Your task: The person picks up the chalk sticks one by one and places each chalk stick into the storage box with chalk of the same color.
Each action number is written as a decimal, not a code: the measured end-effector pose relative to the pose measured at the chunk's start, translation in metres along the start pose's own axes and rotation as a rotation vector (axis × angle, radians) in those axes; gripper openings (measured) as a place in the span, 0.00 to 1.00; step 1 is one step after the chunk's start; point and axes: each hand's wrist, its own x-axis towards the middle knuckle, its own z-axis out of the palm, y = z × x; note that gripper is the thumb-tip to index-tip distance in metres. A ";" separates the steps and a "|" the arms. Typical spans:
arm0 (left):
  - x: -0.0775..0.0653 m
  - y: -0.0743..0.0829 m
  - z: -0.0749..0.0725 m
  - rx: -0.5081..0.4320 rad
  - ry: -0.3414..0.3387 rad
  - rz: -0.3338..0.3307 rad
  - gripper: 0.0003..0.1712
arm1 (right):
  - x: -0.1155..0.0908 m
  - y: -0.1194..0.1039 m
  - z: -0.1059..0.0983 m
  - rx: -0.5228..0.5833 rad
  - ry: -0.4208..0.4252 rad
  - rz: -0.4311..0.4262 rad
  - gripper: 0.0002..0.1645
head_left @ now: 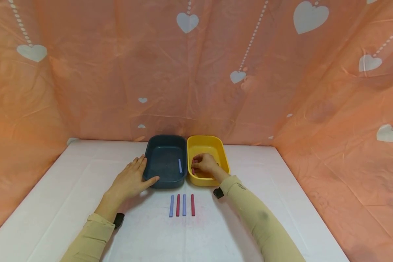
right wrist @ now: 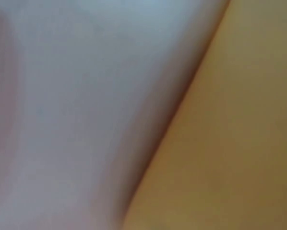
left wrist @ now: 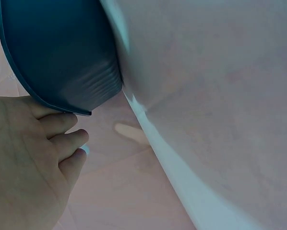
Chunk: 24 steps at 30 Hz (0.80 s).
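My right hand (head_left: 207, 163) reaches into the yellow bin (head_left: 224, 156) and pinches a red chalk stick (head_left: 193, 170) near its left wall. Against the left rim of the dark blue bin (head_left: 165, 185) my left hand (head_left: 131, 180) rests with fingers straight and thumb spread along the near side. The left wrist view shows the fingers (left wrist: 62, 125) of that hand at the bin's rim. A blue chalk stick (head_left: 180, 166) lies inside the dark blue bin. The right wrist view holds only a blurred yellow bin wall (right wrist: 239, 134) and white cloth; the hand is out of it.
In front of the bins, red chalk sticks (head_left: 193, 205) and blue chalk sticks (head_left: 171, 206) lie in a row on the white tablecloth (head_left: 255, 174). Faint pink smudges mark the cloth around them. An orange curtain (head_left: 150, 72) with white hearts hangs behind the table and along its sides.
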 end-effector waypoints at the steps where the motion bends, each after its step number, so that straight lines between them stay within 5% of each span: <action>1: 0.000 0.000 0.000 -0.001 -0.003 -0.002 0.57 | 0.000 0.000 0.000 0.001 0.000 -0.002 0.18; 18: 0.001 0.000 0.000 -0.001 -0.016 -0.010 0.58 | -0.006 -0.003 -0.002 -0.113 0.012 -0.037 0.20; 24: 0.002 0.000 0.001 -0.003 -0.021 -0.014 0.58 | -0.014 -0.005 -0.006 -0.036 -0.002 -0.041 0.22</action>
